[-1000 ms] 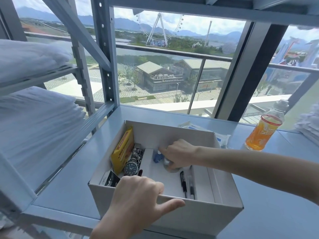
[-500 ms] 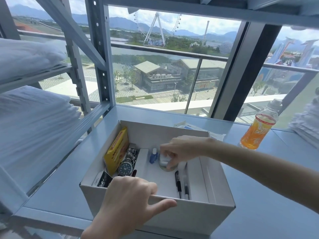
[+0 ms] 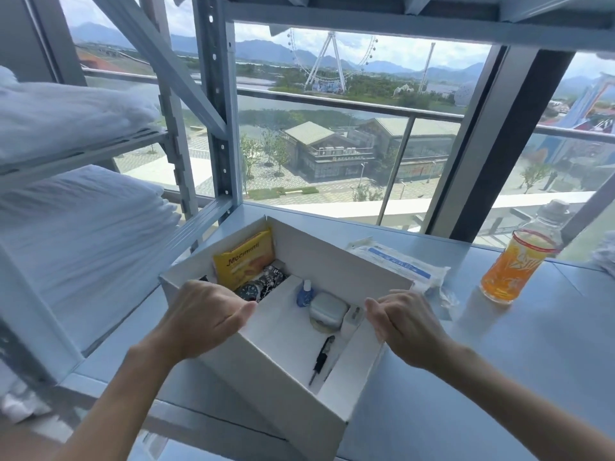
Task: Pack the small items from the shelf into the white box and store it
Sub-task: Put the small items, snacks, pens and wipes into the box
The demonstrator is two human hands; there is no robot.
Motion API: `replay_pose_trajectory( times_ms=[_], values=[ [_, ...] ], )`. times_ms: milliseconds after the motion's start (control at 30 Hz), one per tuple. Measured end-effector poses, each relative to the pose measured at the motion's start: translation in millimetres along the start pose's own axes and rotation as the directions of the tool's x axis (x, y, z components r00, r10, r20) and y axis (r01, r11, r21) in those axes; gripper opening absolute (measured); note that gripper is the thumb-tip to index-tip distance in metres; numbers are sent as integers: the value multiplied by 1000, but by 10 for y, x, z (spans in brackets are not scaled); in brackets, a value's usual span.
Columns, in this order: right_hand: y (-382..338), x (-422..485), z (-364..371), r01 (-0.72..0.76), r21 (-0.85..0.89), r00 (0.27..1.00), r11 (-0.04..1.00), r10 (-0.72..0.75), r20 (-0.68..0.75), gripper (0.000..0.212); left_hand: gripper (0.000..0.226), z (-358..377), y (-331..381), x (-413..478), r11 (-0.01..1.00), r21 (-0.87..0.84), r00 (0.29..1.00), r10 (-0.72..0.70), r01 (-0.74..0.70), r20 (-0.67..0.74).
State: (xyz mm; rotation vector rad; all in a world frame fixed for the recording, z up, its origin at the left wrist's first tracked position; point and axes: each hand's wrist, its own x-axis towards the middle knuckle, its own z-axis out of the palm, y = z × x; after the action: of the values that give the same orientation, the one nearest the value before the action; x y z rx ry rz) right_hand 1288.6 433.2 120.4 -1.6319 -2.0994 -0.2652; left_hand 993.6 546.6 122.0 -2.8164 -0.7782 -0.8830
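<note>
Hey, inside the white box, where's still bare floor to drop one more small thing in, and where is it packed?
In the white cardboard box, bare floor lies between the left hand and the black pen. Crowded: far-left corner, with the yellow snack packet and dark wristwatch; and the middle, where the small blue bottle, grey rounded case and white adapter cluster.

This looks like a linen or housekeeping storeroom high up in a hotel or resort building, fitted with pale grey metal shelving (image 3: 213,104) whose slotted uprights and bolted braces stand right against a large window (image 3: 349,128). Stacks of folded white bedding (image 3: 76,227) fill the shelves on the left, and more folded white cloth (image 3: 604,257) shows at the right edge. Through the glass, beyond a balcony rail, lie a Ferris wheel (image 3: 329,58), low roofed buildings, water and distant mountains, which suggests an amusement park resort.
</note>
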Motion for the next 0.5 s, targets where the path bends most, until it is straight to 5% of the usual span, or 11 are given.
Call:
replay_pose_trajectory(
  times_ms=[167, 333, 500],
  values=[
    [-424, -64, -19, -22, -267, 993, 964, -10, -118, 46, 62, -125, 475, -222, 990, -99, 987, -115, 104, -116],
    [-707, -58, 31, -121, -312, 982, 942, 68, -176, 51, 44, -99, 1299, -407, 994, -58, 994, -96, 93, -46],
    [-354, -49, -117, 241, -70, 970, 968, -243, -19, 47, 32, -148, 1175, -413, 998, -62, 999, 11, -8, 45]
  ],
)
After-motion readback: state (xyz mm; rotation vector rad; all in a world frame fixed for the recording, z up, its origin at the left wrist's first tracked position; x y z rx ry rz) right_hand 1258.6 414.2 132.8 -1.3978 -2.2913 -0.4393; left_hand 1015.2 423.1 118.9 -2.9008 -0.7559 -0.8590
